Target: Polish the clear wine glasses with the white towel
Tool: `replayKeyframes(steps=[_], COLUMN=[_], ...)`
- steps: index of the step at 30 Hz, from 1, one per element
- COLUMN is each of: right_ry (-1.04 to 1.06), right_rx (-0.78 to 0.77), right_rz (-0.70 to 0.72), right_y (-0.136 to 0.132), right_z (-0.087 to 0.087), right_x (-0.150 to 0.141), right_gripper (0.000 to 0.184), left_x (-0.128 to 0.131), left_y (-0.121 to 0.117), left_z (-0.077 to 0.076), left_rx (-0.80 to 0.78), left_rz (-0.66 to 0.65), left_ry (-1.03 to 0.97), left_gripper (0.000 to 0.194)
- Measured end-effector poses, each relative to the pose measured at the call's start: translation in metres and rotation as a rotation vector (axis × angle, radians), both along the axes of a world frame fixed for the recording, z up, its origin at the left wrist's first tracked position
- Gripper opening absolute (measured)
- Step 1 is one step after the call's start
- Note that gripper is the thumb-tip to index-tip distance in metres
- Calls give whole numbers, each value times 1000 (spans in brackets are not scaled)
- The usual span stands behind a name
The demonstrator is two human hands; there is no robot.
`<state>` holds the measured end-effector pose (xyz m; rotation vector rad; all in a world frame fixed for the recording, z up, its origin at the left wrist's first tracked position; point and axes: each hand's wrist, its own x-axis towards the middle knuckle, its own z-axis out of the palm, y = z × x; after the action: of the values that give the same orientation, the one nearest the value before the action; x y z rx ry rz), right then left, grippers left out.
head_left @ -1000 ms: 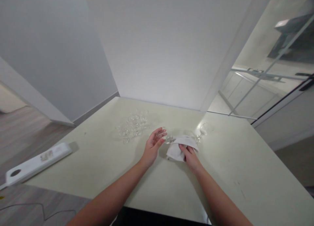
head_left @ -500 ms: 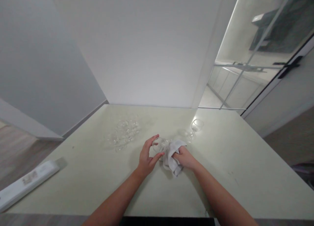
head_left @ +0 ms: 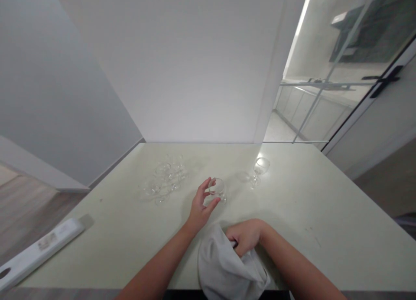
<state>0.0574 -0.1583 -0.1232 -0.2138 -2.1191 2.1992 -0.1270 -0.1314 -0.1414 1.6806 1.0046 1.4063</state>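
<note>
My left hand (head_left: 203, 202) grips a clear stemmed glass (head_left: 216, 187) by its bowl, thumb on the near side and fingers on the far side. The glass is over the middle of the table; whether its foot touches the surface I cannot tell. Close to the table's front edge, my right hand (head_left: 245, 236) is closed on a light grey cloth (head_left: 224, 265), which hangs in folds over that edge. The two hands are apart, and the cloth is off the glass.
Several clear stemmed glasses (head_left: 165, 174) are grouped at the table's (head_left: 308, 196) left back. One stemmed glass (head_left: 261, 165) stands at the right back. A long white box-like object (head_left: 48, 246) lies along the left edge. A wall (head_left: 201, 74) rises behind, with a glass-paned door (head_left: 321, 87) at right.
My right hand has drawn the cloth off the glass and down towards me, near the front edge. My left hand keeps hold of the glass, a little further right.
</note>
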Motion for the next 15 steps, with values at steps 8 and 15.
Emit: replayKeyframes(steps=[8, 15], right_ry=[-79, -156], right_rx=[55, 34], right_rz=[31, 51], right_y=[6, 11], right_z=[-18, -35], right_x=[1, -1], right_gripper=[35, 35], left_x=[16, 39], left_y=[10, 23], left_z=[-14, -16], left_rx=[-41, 45], left_rz=[-106, -71], left_ry=[422, 686], left_gripper=[37, 23])
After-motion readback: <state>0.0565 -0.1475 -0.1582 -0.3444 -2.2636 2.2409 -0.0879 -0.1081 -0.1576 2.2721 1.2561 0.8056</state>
